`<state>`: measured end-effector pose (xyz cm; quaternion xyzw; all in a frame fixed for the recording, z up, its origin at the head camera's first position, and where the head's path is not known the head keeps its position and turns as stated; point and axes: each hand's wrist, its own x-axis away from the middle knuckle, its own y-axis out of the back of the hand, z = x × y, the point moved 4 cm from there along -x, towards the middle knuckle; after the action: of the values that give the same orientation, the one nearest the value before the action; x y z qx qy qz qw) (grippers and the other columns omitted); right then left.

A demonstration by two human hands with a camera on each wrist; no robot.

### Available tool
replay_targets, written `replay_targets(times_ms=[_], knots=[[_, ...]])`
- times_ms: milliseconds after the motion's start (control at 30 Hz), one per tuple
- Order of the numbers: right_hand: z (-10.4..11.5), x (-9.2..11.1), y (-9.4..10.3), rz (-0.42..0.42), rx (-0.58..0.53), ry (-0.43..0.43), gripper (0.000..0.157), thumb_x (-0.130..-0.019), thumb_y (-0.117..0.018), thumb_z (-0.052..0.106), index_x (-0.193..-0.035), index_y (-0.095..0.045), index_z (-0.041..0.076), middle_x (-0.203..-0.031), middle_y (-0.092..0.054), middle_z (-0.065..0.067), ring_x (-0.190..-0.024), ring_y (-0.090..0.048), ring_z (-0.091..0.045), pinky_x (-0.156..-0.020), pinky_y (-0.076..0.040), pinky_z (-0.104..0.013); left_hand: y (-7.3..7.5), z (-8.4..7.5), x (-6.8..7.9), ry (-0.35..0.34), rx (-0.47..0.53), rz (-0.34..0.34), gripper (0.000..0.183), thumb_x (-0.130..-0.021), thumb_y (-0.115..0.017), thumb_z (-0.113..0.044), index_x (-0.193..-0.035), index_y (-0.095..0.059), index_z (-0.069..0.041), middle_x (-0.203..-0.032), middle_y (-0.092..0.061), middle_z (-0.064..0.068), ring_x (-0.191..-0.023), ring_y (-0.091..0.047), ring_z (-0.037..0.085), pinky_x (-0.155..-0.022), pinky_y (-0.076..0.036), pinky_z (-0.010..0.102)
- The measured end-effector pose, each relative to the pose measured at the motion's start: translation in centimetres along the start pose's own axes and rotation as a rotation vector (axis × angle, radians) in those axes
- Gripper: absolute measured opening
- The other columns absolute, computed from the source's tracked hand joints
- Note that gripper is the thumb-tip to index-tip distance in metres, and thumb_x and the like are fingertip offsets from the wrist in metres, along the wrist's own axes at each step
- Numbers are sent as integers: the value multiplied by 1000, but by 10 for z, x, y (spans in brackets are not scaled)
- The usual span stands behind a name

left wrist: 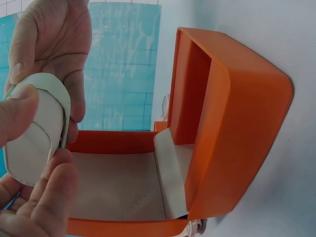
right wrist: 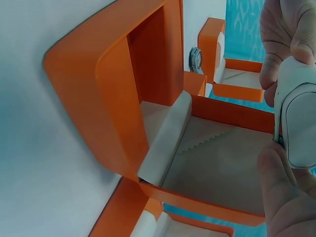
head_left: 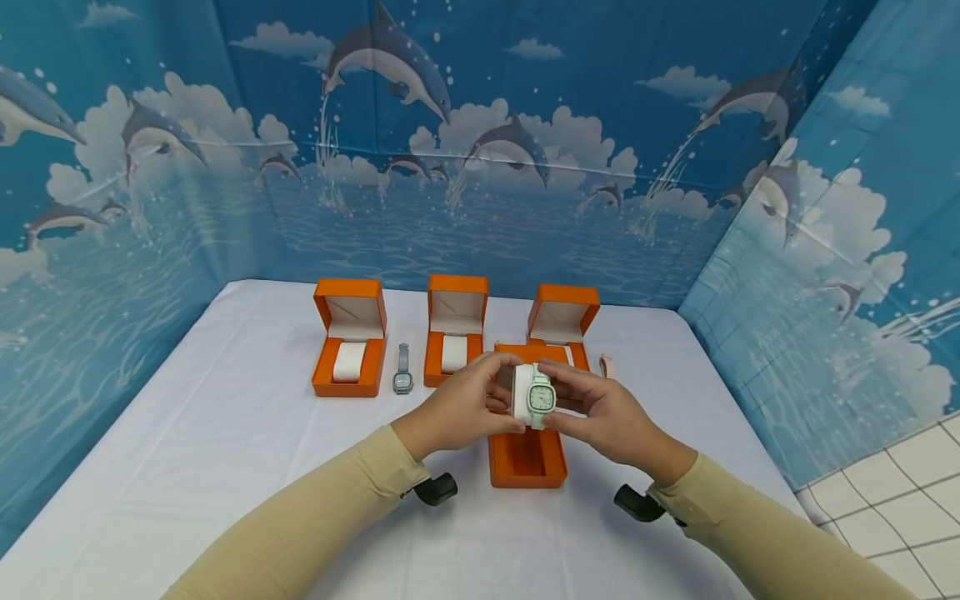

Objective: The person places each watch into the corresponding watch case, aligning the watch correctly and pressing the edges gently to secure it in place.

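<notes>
Wide room separates the left edge of the table [head_left: 225, 433] from three open orange boxes [head_left: 347, 389] in a row, one grey watch [head_left: 402, 382] beside the first. Angled inward, the left hand [head_left: 467, 406] and right hand [head_left: 606, 414] pinch one white cushion [head_left: 520, 400] bearing a pale watch [head_left: 541, 398], above a fourth open box [head_left: 527, 482].

My left sleeve [head_left: 307, 512] and right sleeve [head_left: 780, 525]: long, plain tan cloth, creased toward the cuffs. At my wrists, a left camera [head_left: 437, 489] and a right camera [head_left: 637, 504], both black, short and rounded. My left hand [head_left: 467, 406] and right hand [head_left: 611, 414]: bare.
</notes>
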<state>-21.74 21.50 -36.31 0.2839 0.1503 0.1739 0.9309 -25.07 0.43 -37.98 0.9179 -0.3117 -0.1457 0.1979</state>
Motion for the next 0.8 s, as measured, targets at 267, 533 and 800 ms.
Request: replay_targets(times_ms=[267,533,800], knots=[[-1,0,-1,9,-26,-3,70,-94,-79,9,-157,-48,3,-144,-65,-20,-126,-69,-39,-119,23,-72,0,-1,0,9,6,4,76,-89,-87,-19,-153,-46,-17,-138,-56,-1,-106,-69,8,-99,-61,39],[-1,0,0,15,-47,-6,70,-94,-79,9,-156,-48,3,-142,-67,-21,-125,-69,-39,-121,17,-74,-1,-1,0,11,20,3,77,-88,-87,-18,-153,-46,-18,-139,-57,-1,-106,-69,8,-99,-61,39],[-1,-1,0,22,-62,-12,69,-94,-79,9,-156,-49,3,-142,-66,-21,-126,-69,-39,-122,13,-75,-2,-2,1,4,39,9,75,-89,-87,-17,-152,-47,-18,-139,-56,2,-107,-69,8,-99,-61,38]])
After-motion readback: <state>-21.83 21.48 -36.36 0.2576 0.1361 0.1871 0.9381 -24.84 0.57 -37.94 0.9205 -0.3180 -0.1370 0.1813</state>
